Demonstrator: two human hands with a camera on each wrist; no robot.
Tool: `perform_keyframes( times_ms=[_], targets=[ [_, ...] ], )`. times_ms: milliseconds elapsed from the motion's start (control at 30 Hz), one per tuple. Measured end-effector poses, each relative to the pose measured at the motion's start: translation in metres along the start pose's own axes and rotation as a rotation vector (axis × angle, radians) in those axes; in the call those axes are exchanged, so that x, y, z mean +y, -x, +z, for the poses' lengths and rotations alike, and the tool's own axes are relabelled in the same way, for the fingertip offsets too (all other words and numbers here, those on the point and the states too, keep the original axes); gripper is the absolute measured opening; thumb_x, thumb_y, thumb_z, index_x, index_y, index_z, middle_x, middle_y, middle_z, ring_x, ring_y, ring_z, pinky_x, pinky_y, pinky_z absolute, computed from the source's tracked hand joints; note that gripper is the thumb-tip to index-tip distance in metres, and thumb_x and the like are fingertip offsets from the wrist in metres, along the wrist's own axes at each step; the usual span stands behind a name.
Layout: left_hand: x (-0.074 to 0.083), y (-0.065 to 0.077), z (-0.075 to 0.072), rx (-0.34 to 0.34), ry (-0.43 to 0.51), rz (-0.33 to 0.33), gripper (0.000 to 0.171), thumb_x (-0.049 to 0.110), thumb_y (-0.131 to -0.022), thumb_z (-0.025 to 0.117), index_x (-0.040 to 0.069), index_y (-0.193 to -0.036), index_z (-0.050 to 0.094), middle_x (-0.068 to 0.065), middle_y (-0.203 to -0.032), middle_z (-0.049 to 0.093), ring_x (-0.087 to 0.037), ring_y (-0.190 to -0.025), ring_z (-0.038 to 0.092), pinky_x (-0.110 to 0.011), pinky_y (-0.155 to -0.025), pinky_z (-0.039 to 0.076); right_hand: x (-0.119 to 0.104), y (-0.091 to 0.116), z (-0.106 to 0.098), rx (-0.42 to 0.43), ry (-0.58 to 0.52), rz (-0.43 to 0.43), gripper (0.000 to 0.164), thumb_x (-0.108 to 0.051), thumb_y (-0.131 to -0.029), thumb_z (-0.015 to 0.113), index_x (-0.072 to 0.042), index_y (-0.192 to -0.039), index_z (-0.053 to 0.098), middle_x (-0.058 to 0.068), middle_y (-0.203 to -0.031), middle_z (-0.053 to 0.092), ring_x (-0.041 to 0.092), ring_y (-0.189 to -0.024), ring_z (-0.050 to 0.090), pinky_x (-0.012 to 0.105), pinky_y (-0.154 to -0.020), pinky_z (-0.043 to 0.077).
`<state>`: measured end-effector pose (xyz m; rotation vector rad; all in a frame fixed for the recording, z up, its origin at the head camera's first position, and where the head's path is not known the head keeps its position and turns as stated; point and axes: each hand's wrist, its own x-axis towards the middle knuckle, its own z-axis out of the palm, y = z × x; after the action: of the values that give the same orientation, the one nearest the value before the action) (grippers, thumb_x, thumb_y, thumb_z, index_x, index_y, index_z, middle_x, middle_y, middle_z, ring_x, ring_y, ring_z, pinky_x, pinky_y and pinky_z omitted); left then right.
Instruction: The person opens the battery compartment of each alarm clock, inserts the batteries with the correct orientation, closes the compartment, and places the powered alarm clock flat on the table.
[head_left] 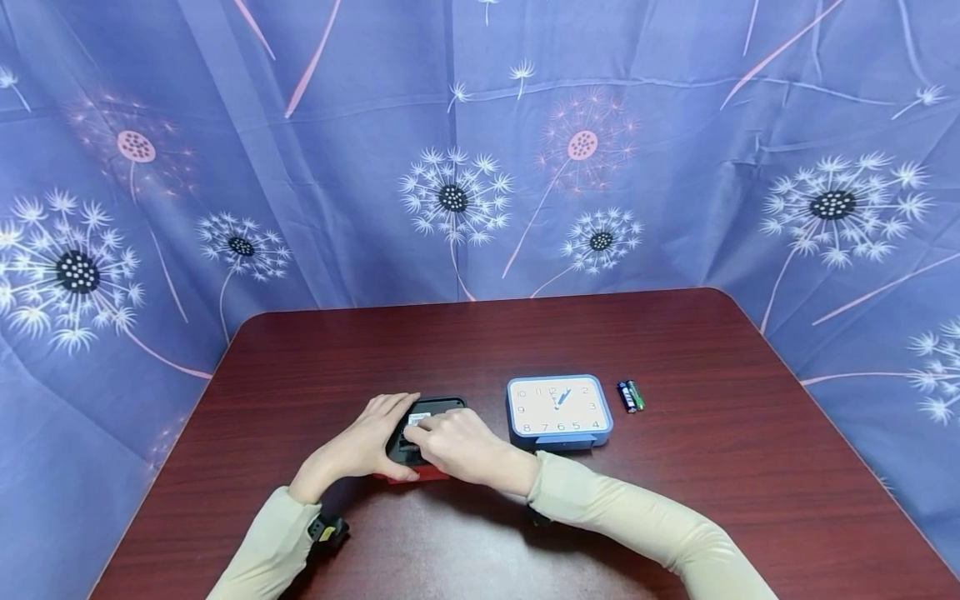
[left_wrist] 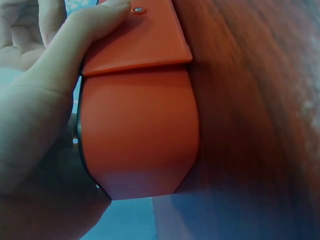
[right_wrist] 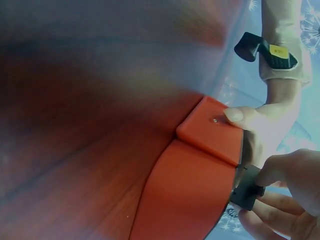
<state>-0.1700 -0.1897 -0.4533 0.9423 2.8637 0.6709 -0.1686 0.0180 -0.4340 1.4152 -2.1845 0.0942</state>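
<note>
A red clock-like case (head_left: 426,473) with a black back panel (head_left: 447,406) lies back up on the table. My left hand (head_left: 358,440) grips its left side, with the thumb on the near edge and the fingers over the far edge. In the left wrist view, that thumb lies near a small screw (left_wrist: 138,9) on the red shell. My right hand (head_left: 463,443) is over the back panel. Its thumb and fingers pinch a small black cover (right_wrist: 246,189), seen tilted up at the back of the case in the right wrist view.
A blue alarm clock (head_left: 558,406) with a white dial stands face up just right of my right hand. Beyond it lie two small batteries (head_left: 631,397), side by side. The dark red wooden table (head_left: 750,467) ends at a blue dandelion-print curtain (head_left: 360,167).
</note>
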Motion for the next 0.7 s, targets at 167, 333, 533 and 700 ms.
perform_keyframes(
  times_ms=[167,333,533,700],
  targets=[
    [-0.001,0.0,0.0,0.01,0.006,0.002,0.11,0.048,-0.061,0.086,-0.004,-0.144,0.036,-0.019,-0.141,0.046,-0.035,-0.13,0.041,-0.057,-0.107,0.034,-0.002,0.002,-0.004,0.01,-0.051,0.034,0.01,-0.017,-0.081,0.067,-0.018,-0.088,0.059,-0.008,-0.077,0.066,0.011,-0.063,0.064,0.025,-0.05,0.049],
    [0.0,0.001,0.001,0.014,0.01,-0.002,0.11,0.047,-0.061,0.087,-0.004,-0.144,0.036,-0.019,-0.14,0.046,-0.036,-0.13,0.041,-0.057,-0.108,0.033,-0.006,0.003,-0.007,0.039,-0.091,0.078,0.017,-0.017,-0.082,0.067,-0.016,-0.096,0.058,-0.008,-0.078,0.067,0.012,-0.059,0.062,0.025,-0.046,0.046],
    [0.0,0.001,0.003,0.033,0.005,0.001,0.11,0.047,-0.06,0.087,-0.004,-0.144,0.037,-0.019,-0.14,0.047,-0.036,-0.13,0.041,-0.056,-0.107,0.034,-0.01,0.005,-0.011,0.024,-0.092,0.106,0.026,-0.021,-0.081,0.069,-0.014,-0.104,0.061,-0.005,-0.087,0.069,0.011,-0.06,0.063,0.026,-0.047,0.049],
    [-0.001,0.001,0.003,0.037,0.003,-0.001,0.11,0.046,-0.06,0.087,-0.004,-0.144,0.037,-0.018,-0.139,0.047,-0.035,-0.129,0.042,-0.056,-0.107,0.034,-0.013,0.009,-0.012,-0.005,-0.092,0.105,0.014,-0.023,-0.08,0.069,-0.016,-0.092,0.064,-0.006,-0.078,0.064,0.009,-0.057,0.06,0.026,-0.047,0.048]
  ],
)
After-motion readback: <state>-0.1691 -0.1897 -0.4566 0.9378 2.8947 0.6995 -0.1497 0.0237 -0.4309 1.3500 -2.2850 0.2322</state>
